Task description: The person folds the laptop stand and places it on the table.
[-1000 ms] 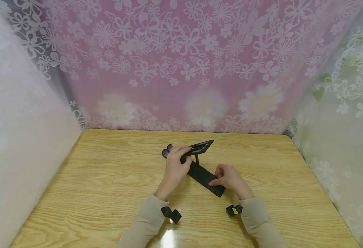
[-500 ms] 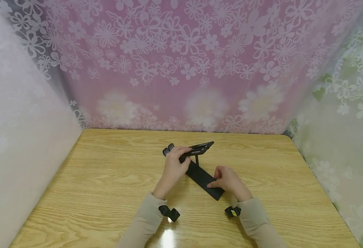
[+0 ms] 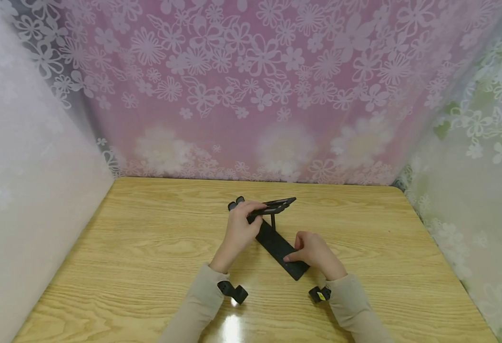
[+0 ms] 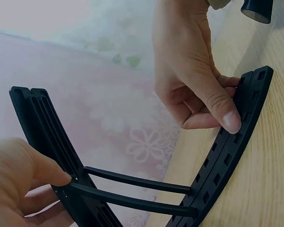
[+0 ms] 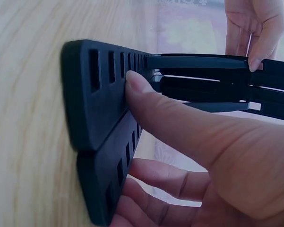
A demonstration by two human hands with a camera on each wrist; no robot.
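Observation:
A black folding laptop stand [image 3: 273,238] stands partly unfolded on the wooden table, lying diagonally in the head view. Its slotted base [image 4: 243,125] runs toward the person, and thin support legs [image 4: 132,201] link it to the tilted upper panel [image 3: 278,206]. My left hand [image 3: 244,224] grips the upper panel near the hinge end, thumb by a leg's joint. At the base's near end, my right hand [image 3: 318,252] pinches the base, thumb [image 5: 144,92] on the slotted face and fingers at its edge. Two rounded pads [image 3: 236,203] stick out beyond the left hand.
The wood-grain table [image 3: 156,247] extends on all sides of the stand. Flowered curtains [image 3: 251,95] hang behind it and along both sides. A black wrist camera [image 3: 235,291] sits on the left sleeve, another [image 3: 319,294] on the right.
The base has turned slightly: its near end has shifted left and toward the person, its padded far end a little right. The right hand moved left with it; both hands keep their hold.

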